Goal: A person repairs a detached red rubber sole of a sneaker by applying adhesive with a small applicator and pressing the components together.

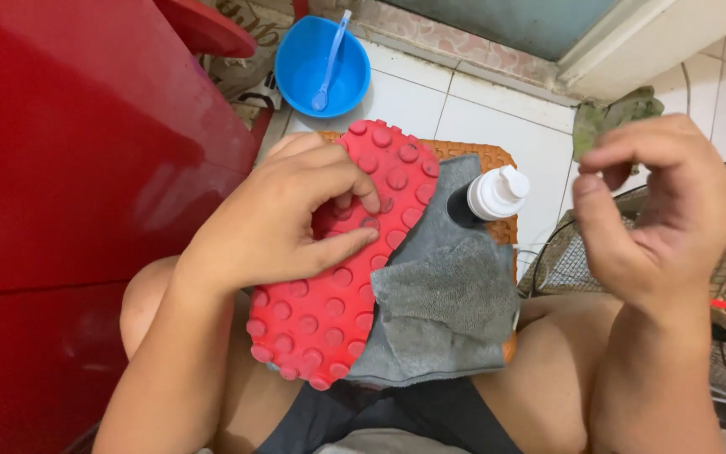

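A large red panel (69,168) fills the left side of the view, beside a white tiled floor (481,109). A grey cloth (443,311) is draped over an orange stool (485,155) between the person's knees, with 1 folded corner lying on top. The red shoe sole (329,303), studded with round lugs, lies face up on the left part of the cloth, toe end pointing away from the person. The left hand (275,223) rests on the sole's upper half: fingers pressed together and curled onto the lugs, thumb laid flat across the middle of the sole. The right hand (657,210) hovers well apart to the right, holding nothing visible; its fingers are loosely curled, with thumb and forefinger tips drawn close, possibly touching. A blue bowl (300,80) with 1 blue spoon (331,59) in it stands on the floor beyond the stool. A white pump bottle (497,192) stands just beside the cloth's far edge
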